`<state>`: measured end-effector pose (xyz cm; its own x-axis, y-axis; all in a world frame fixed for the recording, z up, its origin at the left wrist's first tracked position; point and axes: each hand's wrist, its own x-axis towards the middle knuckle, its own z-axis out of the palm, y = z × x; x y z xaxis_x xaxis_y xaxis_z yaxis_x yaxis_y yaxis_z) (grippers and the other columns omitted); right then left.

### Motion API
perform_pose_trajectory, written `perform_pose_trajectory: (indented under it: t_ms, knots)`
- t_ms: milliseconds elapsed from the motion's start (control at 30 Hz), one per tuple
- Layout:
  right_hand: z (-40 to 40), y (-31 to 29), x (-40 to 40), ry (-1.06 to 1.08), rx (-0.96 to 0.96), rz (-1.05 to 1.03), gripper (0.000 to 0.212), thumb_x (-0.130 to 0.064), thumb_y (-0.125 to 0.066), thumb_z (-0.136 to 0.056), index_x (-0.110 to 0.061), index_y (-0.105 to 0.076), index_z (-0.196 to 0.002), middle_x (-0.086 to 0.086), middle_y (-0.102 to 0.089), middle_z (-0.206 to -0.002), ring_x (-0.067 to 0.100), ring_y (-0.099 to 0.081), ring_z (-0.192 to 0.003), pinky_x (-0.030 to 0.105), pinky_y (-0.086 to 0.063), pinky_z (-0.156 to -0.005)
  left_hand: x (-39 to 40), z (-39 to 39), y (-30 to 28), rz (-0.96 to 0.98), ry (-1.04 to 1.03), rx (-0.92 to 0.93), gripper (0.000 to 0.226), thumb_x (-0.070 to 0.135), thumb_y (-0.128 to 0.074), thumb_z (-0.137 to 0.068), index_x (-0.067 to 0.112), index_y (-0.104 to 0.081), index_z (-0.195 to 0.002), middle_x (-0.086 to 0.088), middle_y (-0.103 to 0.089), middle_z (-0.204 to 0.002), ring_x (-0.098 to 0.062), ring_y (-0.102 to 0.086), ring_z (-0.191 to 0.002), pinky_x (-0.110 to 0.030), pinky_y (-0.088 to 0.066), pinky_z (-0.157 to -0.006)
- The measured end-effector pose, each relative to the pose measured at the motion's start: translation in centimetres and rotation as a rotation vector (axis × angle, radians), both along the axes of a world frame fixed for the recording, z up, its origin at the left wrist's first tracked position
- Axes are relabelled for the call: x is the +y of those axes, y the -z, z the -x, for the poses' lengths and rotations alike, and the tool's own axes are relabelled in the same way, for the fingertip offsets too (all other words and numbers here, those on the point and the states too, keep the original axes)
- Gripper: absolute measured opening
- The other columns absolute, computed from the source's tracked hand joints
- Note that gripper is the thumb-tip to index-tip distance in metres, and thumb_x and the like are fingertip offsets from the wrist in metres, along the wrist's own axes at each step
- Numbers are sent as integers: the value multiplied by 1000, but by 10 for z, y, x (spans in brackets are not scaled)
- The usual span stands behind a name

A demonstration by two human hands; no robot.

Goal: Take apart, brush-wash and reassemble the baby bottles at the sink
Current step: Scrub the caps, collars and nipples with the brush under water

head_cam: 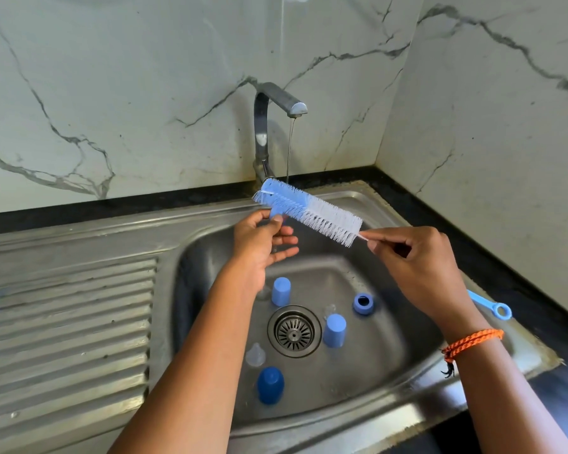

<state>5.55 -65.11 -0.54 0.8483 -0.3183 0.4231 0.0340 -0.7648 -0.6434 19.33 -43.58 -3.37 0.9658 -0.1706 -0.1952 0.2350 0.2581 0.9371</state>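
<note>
Two hands — left hand [262, 239] and right hand [417, 260] pinching one brush [309, 211] — over three blue caps [270, 385].

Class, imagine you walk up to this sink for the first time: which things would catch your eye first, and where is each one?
First comes the blue-and-white bottle brush, held slantwise under the running tap: the right hand pinches its stem and the left hand touches its blue end. Next, the blue caps and a blue ring stand scattered round the drain in the steel sink.
</note>
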Motion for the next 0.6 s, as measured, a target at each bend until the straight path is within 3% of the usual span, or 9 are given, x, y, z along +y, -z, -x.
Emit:
perform_pose_trajectory:
  t_ms: [100,200,300,433,533,600]
  knots:
    - [-1,2,-1,48,28,25,23,-22,-71,-97,-38,-82,-108,-17,-79,-92,8,-61,-65,35,-50,-59,-1,-3,0,-38,28,-3,16,7,-53,-106,10,-69,-103,-11,-77,-87,-23,-78,-76,-34,-64,-72]
    - [-2,3,1,24,13,9,23,-22,-71,-96,-39,-82,-108,-16,-78,-88,15,-65,-68,43,-56,-62,-3,-3,-1,-41,32,20,14,20,-61,-102,10,-69,-98,-14,-78,-90,-25,-79,-78,-31,-62,-71]
    - [-3,3,2,-3,8,8,24,-23,-71,-95,-39,-82,-108,-19,-77,-86,5,-63,-65,33,-49,-59,-4,-5,0,-56,0,-14,26,34,-65,-103,12,-67,-89,-11,-77,-87,-26,-78,-78,-32,-63,-71]
    - [-2,3,1,21,32,22,23,-22,-72,-96,-39,-83,-106,-18,-74,-78,9,-60,-60,34,-50,-57,-7,-4,-1,-115,32,-28,38,41,-48,-110,14,-59,-86,-16,-75,-96,-28,-76,-76,-35,-63,-73]
    - [0,-1,3,-66,-17,-14,23,-17,-75,-95,-35,-84,-107,-24,-75,-83,-3,-62,-62,10,-42,-56,-8,-2,-3,-114,41,8,43,42,-36,-113,14,-55,-87,-18,-73,-100,-30,-74,-79,-43,-62,-80]
    - [0,0,1,-65,-6,-7,24,-17,-75,-95,-36,-84,-106,-23,-75,-82,-1,-62,-63,13,-43,-57,-7,-1,-4,-130,44,-14,40,38,-37,-114,15,-58,-89,-13,-67,-99,-29,-69,-83,-45,-63,-84]
